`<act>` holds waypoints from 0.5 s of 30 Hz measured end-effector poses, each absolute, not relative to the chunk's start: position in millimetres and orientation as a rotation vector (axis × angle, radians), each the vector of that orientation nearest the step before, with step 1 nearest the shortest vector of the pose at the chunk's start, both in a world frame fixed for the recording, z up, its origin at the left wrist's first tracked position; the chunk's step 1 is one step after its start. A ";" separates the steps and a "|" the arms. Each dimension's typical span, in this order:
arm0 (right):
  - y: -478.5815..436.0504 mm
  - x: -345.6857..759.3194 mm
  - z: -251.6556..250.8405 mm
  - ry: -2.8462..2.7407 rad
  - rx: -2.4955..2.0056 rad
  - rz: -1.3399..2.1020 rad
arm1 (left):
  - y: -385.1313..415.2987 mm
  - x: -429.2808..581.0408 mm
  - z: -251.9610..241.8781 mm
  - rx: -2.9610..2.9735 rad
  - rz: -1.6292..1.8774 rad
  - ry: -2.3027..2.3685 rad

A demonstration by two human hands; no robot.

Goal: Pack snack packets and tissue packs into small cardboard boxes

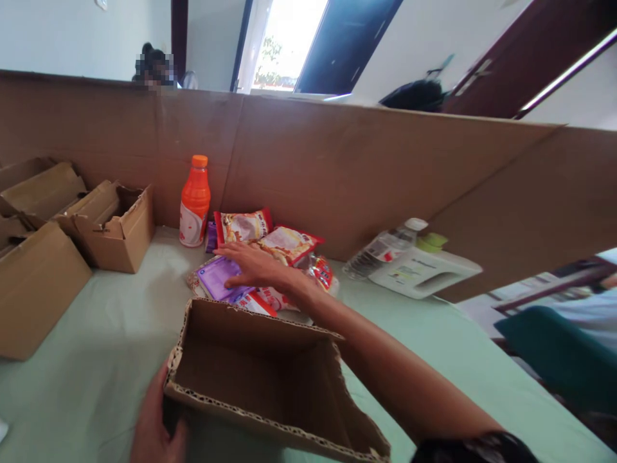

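An open-topped cardboard box (270,431) with torn edges stands close in front of me; its inside looks bare. My left hand (157,421) grips it at the lower left corner, some fingers hidden behind the wall. Beyond the box, my right hand (253,265) stretches over a heap of packaged goods, fingers extended and thumb apart. It is just above a purple packet (219,276); whether it touches is unclear. Around it lie a red-edged snack bag (243,226), a second snack bag (289,243) and other red-and-white packets, partly hidden by my forearm.
An orange bottle (195,202) stands behind the heap. A clear bottle (378,254) and a white jug (424,273) lean at the right. Several cardboard boxes (113,235) occupy the left. A tall cardboard wall (337,154) bounds the back; a person (155,67) is beyond it.
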State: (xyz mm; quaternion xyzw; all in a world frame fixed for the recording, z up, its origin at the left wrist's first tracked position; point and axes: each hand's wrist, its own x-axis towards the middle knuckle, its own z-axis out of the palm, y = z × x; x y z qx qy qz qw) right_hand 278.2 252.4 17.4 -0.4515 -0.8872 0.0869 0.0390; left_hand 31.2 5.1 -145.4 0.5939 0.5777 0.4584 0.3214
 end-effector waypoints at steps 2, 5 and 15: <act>264.8 268.3 23.4 -2.837 -1.352 0.286 | 4.9 36.4 -138.7 1.519 1.238 1.545; 270.4 262.8 31.1 -2.949 -1.333 0.271 | 3.2 42.0 -134.2 1.452 1.284 1.590; 240.0 292.2 36.8 -2.998 -1.552 0.320 | 4.8 29.3 -155.6 1.851 1.234 1.520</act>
